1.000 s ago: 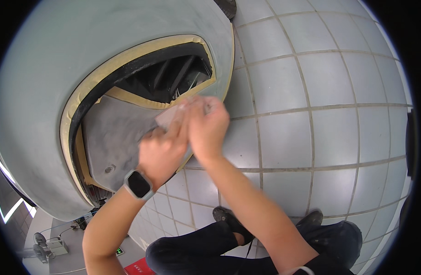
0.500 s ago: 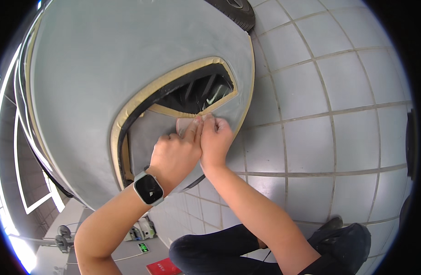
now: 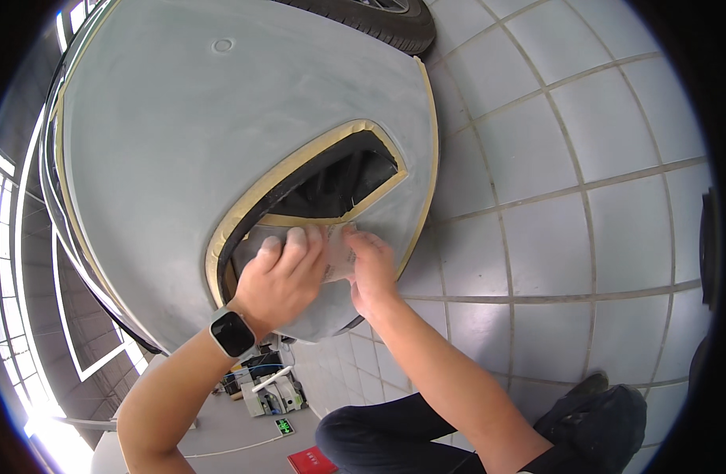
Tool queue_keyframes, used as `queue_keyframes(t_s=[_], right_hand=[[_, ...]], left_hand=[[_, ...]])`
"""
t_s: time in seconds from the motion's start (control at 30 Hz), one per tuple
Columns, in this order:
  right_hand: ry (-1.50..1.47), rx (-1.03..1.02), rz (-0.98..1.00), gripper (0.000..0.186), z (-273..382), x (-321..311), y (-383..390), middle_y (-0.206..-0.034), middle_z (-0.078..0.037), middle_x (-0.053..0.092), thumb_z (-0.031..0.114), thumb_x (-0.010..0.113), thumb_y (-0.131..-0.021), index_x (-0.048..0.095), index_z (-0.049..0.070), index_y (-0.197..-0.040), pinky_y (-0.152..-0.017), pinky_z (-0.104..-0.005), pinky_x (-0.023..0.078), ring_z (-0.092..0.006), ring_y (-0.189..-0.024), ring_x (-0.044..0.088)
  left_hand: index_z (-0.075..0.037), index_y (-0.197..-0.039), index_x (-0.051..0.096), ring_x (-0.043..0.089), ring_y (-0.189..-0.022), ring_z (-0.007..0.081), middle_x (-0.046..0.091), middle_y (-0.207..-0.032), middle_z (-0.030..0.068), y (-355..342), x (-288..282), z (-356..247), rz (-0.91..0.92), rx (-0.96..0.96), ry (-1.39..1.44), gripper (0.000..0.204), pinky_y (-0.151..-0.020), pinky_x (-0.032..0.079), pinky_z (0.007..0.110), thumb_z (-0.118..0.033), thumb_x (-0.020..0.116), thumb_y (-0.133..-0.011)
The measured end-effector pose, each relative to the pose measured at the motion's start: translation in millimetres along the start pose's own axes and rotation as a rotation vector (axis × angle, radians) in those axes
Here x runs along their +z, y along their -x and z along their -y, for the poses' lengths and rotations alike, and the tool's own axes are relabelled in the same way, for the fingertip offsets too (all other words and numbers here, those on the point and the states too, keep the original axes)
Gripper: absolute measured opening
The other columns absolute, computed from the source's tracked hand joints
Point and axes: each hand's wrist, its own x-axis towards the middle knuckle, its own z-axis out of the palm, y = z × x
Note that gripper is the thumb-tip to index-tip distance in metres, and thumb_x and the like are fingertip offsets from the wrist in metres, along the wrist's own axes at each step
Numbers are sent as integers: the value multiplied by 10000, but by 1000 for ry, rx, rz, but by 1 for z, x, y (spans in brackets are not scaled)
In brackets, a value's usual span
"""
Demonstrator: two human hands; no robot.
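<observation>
The pale sheet, marked with small dark print too fine to read, lies over the grey panel just below the tape-edged opening. The right hand pinches its right edge between thumb and fingers; the left hand, fingers half-curled, covers its left part, grip indeterminable. A red object bears pale lettering
</observation>
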Motion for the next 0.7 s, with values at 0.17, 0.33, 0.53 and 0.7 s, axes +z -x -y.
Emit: queue_keyframes(t_s=[0.17,0.33,0.53,0.7], right_hand=[[211,-186,-63,243,6,0,-4,-837,-38,662,185,676,-1004,719,-39,-919,-673,-314,455,-110,-774,551],[187,-221,-40,215,2,6,2,-789,-23,652,139,678,-998,719,-44,-893,-674,-298,451,-94,-723,531],[153,-214,-91,233,-9,12,-3,-726,-19,638,130,659,-1011,707,-54,-876,-610,-289,437,-85,-657,512],[452,-541,-103,256,3,-8,-15,-660,-14,609,152,656,-1014,687,-59,-872,-522,-312,408,-82,-582,481]], left_hand=[[-20,-1072,755,564,-1040,199,652,-1145,43,-15,13,-4,-65,78,56,368,-839,417,339,-220,614,-797],[-16,-990,765,557,-1003,200,645,-1068,37,-3,7,9,1,183,119,357,-790,415,326,-242,627,-749],[-109,-786,726,548,-993,219,607,-923,29,-16,11,14,-163,188,141,181,-800,397,344,-252,633,-724],[-111,-805,741,543,-961,217,611,-905,24,-31,8,-11,-23,117,160,186,-801,396,340,-244,634,-732]])
